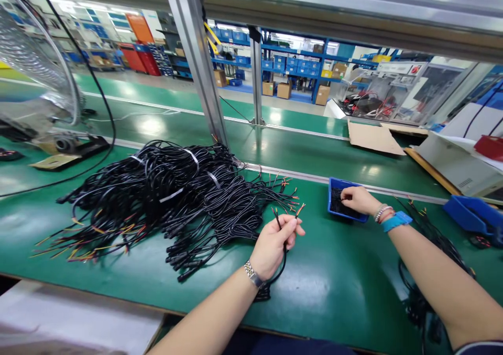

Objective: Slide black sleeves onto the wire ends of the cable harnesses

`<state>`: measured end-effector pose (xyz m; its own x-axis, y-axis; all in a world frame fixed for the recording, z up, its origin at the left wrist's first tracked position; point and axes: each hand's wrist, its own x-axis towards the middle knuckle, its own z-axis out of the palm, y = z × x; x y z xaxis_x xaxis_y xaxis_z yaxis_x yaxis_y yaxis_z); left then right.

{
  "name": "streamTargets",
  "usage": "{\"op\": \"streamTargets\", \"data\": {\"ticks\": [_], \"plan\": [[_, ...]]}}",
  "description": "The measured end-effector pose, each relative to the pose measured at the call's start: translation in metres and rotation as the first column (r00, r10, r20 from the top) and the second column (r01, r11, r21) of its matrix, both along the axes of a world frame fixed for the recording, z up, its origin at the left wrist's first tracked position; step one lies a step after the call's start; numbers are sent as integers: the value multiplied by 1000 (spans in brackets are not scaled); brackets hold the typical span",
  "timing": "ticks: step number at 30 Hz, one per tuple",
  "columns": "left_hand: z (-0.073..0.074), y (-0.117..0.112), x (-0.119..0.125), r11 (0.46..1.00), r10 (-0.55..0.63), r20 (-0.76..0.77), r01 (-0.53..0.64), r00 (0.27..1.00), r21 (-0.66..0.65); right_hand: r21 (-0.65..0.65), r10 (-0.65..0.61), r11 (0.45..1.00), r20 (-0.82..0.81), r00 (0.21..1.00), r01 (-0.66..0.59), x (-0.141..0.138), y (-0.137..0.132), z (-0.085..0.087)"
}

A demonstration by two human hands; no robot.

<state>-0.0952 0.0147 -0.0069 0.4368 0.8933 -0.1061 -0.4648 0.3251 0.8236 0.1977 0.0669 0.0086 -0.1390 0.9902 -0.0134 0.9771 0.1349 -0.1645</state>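
Left grip (273, 247) on cable (283, 263), right hand (358, 200) in blue bin (348, 215) (contents unclear)

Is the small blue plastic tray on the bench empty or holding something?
Holding something: the small blue plastic tray has thin black wires inside, with the right hand reaching over them.

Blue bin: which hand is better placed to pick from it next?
Right, probably: the right hand is over the blue bin, while the left hand is busy gripping a black cable.
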Motion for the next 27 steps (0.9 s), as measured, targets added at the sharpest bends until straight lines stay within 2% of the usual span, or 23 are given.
{"op": "streamTargets", "data": {"ticks": [7, 9, 10, 11, 12, 14, 16, 18, 20, 22, 27], "plan": [[-1, 0, 0, 999, 40, -18, -40, 999, 13, 80, -116, 988, -165, 979, 131, -4, -2, 7], [-1, 0, -1, 998, 58, -29, -58, 998, 27, 121, -145, 978, -202, 969, 171, -15, -6, 10], [-1, 0, -1, 997, 67, -37, -65, 997, 35, 130, -153, 972, -273, 950, 194, -24, -10, 13], [-2, 0, -2, 997, 73, -47, -71, 996, 43, 124, -149, 969, -391, 908, 213, -36, -14, 16], [-2, -1, -2, 996, 77, -62, -74, 995, 54, 102, -137, 969, -539, 831, 225, -50, -20, 19], [-2, -1, -3, 993, 89, -103, -80, 991, 88, 37, -81, 979, -828, 555, 199, -83, -33, 26], [-2, -2, -3, 986, 114, -155, -93, 981, 135, 7, -36, 993, -934, 356, 118, -114, -46, 32], [-2, -3, -4, 978, 141, -201, -105, 970, 178, -9, -20, 999, -970, 241, 46, -136, -54, 37], [-1, -3, -4, 974, 152, -226, -107, 962, 201, -23, -24, 1000, -983, 181, 5, -147, -58, 40], [1, -4, -4, 973, 152, -238, -103, 959, 208, -36, -34, 999, -986, 161, -8, -149, -58, 41], [5, -5, -4, 970, 154, -245, -100, 957, 220, -75, -62, 996, -977, 203, -56, -142, -56, 44]]}}
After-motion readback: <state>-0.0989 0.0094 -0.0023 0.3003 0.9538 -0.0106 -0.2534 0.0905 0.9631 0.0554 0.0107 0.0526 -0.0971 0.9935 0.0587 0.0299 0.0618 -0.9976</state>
